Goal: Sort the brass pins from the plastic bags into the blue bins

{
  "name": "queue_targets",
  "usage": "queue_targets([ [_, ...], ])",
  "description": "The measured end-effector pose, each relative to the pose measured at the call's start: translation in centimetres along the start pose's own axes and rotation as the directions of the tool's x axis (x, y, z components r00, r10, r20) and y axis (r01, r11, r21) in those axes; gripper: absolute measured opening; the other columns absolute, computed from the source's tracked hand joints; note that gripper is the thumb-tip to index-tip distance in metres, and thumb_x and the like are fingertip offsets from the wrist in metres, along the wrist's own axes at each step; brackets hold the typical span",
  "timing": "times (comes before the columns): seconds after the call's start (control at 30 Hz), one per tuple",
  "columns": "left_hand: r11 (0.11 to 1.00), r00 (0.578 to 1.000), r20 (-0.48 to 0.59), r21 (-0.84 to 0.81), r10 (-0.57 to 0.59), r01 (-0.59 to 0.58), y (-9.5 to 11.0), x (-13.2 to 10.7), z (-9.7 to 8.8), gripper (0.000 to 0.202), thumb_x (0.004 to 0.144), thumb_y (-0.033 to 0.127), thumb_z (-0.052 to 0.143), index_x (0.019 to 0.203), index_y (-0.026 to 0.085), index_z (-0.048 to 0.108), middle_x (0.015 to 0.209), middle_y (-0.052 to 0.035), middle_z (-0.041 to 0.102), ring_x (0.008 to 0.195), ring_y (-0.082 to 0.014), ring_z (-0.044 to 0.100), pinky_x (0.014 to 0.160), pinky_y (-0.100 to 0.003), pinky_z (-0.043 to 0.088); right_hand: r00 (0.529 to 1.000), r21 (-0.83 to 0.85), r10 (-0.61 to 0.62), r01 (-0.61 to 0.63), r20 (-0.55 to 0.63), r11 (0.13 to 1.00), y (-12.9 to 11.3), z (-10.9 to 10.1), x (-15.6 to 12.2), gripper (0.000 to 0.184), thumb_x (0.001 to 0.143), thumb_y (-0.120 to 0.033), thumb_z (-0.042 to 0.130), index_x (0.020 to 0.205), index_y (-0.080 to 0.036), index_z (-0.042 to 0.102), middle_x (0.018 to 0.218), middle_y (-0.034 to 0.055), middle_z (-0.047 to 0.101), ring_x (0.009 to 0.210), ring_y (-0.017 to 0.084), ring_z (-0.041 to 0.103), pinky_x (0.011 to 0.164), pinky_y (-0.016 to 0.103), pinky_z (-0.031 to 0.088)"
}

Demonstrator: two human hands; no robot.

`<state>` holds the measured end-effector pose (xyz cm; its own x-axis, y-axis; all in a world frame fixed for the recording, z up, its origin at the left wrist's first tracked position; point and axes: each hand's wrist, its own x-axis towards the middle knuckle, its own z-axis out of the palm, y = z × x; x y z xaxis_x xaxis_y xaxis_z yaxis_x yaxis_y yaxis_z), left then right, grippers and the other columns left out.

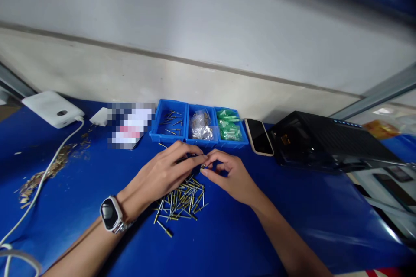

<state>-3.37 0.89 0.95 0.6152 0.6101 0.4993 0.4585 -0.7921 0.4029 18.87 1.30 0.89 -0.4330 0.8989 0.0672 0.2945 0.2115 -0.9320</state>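
My left grip point(162, 166) and right grip point(232, 175) pinch narrowly, fingertips kept close and steady on one small brass pin point(203, 166), just above the loose pile of pins point(182, 201) on the blue tabletop point(286, 225).

Fingers point(191, 158) hide most of the tiny pin point(203, 166), and the pixelated packet point(130, 125) is unreadable.

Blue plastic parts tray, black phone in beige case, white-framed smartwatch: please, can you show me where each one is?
Blue plastic parts tray point(170, 102), head view, back rim.
Black phone in beige case point(259, 136), head view, dark screen.
White-framed smartwatch point(110, 214), head view, dark face.
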Motion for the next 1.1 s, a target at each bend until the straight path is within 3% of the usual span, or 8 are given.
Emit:
queue_targets([
  [0.13,0.999,0.999,0.038,0.039,0.022,-0.024,0.2,0.1,0.1,0.035,0.1,0.014,0.048,0.133,0.024,0.055,0.118,-0.0091,0.06,0.103,-0.0202,0.056,0.081,-0.035,0.054,0.994,0.068,0.11,-0.111,0.02,0.991,0.0,0.0,0.0,0.008,0.084,-0.026,0.068,0.088,-0.02,0.067,0.08,-0.0003,0.061,0.061,0.01,0.05,0.052,0.023,0.042],
  [0.37,0.999,0.999,-0.014,-0.017,0.047,-0.047,0.4,0.3,0.1,0.021,0.1,0.02,0.052,0.117,0.017,0.062,0.103,-0.0084,0.065,0.092,-0.0185,0.059,0.076,-0.034,0.054,0.995,0.097,0.091,-0.093,0.026,0.991,-0.5,0.5,-0.2,0.013,0.086,-0.031,0.067,0.083,-0.02,0.06,0.072,-0.0026,0.057,0.057,0.009,0.047,0.052,0.022,0.04],
  [0.57,0.936,0.989,-0.084,-0.343,-0.118,0.083,0.4,0.2,1.2,0.017,0.096,0.022,0.059,0.112,0.02,0.066,0.099,-0.005,0.068,0.092,-0.0157,0.063,0.079,-0.031,0.054,0.998,0.081,0.066,-0.065,-0.009,0.995,-0.4,0.7,-0.3,0.024,0.089,-0.039,0.065,0.08,-0.02,0.053,0.071,-0.003,0.054,0.058,0.009,0.048,0.052,0.022,0.039],
  [0.73,0.866,0.961,-0.145,-0.479,-0.237,0.141,0.2,0.2,2.2,0.018,0.094,0.021,0.064,0.11,0.022,0.07,0.099,-0.0036,0.068,0.089,-0.0136,0.064,0.077,-0.029,0.055,0.994,0.199,0.086,-0.099,0.069,0.975,-0.6,0.5,-0.4,0.026,0.096,-0.043,0.054,0.086,-0.02,0.055,0.074,-0.0012,0.06,0.053,0.009,0.05,0.05,0.022,0.041],
  [0.97,0.878,0.944,-0.205,-0.459,-0.258,0.14,0.2,0.0,2.2,0.023,0.091,0.019,0.067,0.113,0.024,0.071,0.101,-0.0038,0.069,0.09,-0.0147,0.065,0.077,-0.03,0.056,0.998,0.226,0.047,-0.054,0.037,0.973,-0.7,0.6,-0.5,0.026,0.098,-0.04,0.052,0.081,-0.02,0.052,0.069,-0.0027,0.058,0.051,0.009,0.05,0.049,0.022,0.041],
  [1.1,0.958,0.911,-0.342,-0.245,-0.23,0.15,-0.7,0.3,0.8,0.025,0.092,0.018,0.066,0.115,0.026,0.069,0.102,-0.0034,0.069,0.094,-0.0168,0.064,0.082,-0.035,0.055,0.998,0.134,0.051,-0.053,0.021,0.99,-0.9,0.8,-0.5,0.025,0.098,-0.039,0.05,0.081,-0.02,0.055,0.071,-0.0015,0.058,0.055,0.01,0.051,0.052,0.024,0.042],
])
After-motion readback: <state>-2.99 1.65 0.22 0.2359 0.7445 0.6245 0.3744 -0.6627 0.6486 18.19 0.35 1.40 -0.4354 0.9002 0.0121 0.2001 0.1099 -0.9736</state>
